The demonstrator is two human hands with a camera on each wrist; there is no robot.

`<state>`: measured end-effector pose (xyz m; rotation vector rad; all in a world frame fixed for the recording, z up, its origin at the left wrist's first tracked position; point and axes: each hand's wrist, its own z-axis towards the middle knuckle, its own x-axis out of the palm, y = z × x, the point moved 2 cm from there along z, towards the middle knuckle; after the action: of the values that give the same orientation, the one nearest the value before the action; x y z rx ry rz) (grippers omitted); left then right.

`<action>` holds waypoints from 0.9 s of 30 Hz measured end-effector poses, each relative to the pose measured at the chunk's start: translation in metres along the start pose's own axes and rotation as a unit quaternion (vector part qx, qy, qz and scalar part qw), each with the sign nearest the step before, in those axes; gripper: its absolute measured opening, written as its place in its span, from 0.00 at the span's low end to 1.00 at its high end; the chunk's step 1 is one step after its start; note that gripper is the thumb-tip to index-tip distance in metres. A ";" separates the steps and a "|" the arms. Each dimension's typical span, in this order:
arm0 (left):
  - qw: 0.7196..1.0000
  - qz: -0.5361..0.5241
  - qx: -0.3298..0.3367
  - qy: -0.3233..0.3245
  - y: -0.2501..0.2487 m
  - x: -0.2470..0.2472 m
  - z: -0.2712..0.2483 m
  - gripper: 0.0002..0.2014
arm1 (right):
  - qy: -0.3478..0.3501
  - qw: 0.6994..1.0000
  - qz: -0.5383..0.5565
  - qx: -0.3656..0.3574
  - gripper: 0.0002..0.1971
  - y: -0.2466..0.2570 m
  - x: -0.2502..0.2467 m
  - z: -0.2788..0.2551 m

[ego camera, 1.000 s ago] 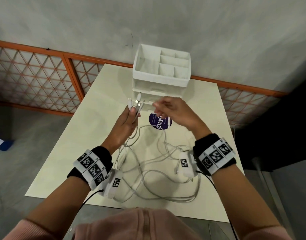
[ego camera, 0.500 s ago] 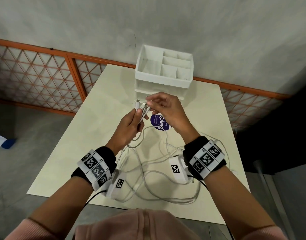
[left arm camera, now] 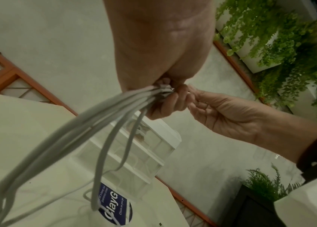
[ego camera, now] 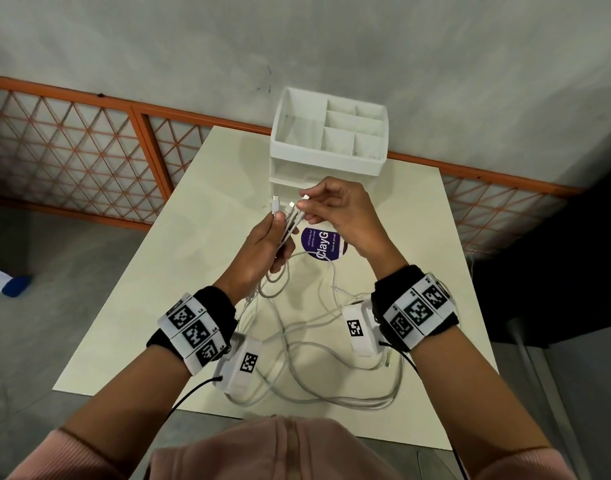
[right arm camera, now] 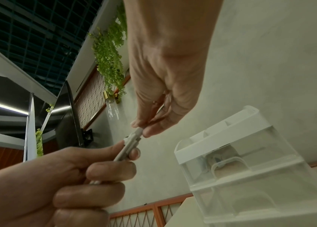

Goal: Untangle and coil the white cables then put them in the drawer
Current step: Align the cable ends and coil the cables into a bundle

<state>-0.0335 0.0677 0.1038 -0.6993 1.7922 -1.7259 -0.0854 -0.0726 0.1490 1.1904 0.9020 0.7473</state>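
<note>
Left hand (ego camera: 266, 252) raised above the table (ego camera: 179, 258), fingers curled round a bundle of white cables (ego camera: 297, 327) just below their plugs. Connector ends (ego camera: 284, 210) kept upright and side by side above the fist, probably so that each cable can be told apart at its tip and the ends lined up before any winding.

Right hand (ego camera: 335, 211) close beside, thumb and forefinger pinching one plug at the top of the bundle; in the right wrist view the fingertips (right arm camera: 149, 132) closed on the white tip while the left hand (right arm camera: 60, 181) clamps the cords lower down. Likely being set level with the others or drawn out of the group; cannot tell which.

Rest of the cables hanging from the left fist in long slack strands, seen fanning downward in the left wrist view (left arm camera: 72, 130), then lying on the table in overlapping loops between the two forearms and reaching the near edge. Loops crossed over one another, so untangling judged unfinished and coiling not begun.

Held high, presumably to let the weight of the slack pull the crossings open.

White drawer organiser (ego camera: 328, 140) at the far side of the table against the wall, open divided tray on top, clear drawers (right arm camera: 250, 181) beneath, apparently pushed in; none of these cables in them yet. Round purple sticker (ego camera: 323, 244) on the table just under the hands.

Risk: tugging one plug may tighten a crossing lower down.
</note>
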 end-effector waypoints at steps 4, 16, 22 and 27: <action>0.998 -0.054 -0.002 0.031 -0.012 0.003 0.001 0.20 | 0.024 0.999 0.002 0.023 0.26 -0.008 0.012 -0.005; 0.991 -0.040 0.090 -0.087 -0.035 -0.077 0.002 0.16 | 0.269 0.904 -0.303 0.132 0.17 -0.087 0.000 -0.012; 0.973 0.229 0.028 0.009 -0.004 -0.050 0.002 0.12 | 0.207 0.949 -0.237 0.039 0.08 -0.023 -0.006 0.010; 0.984 0.139 0.074 -0.078 -0.018 -0.041 0.018 0.12 | 0.130 0.980 -0.148 -0.012 0.10 0.016 -0.005 0.020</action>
<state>0.0081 0.0827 0.1231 -0.4811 1.5545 -1.5524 -0.0701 -0.0826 0.1684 0.9224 1.2530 0.6765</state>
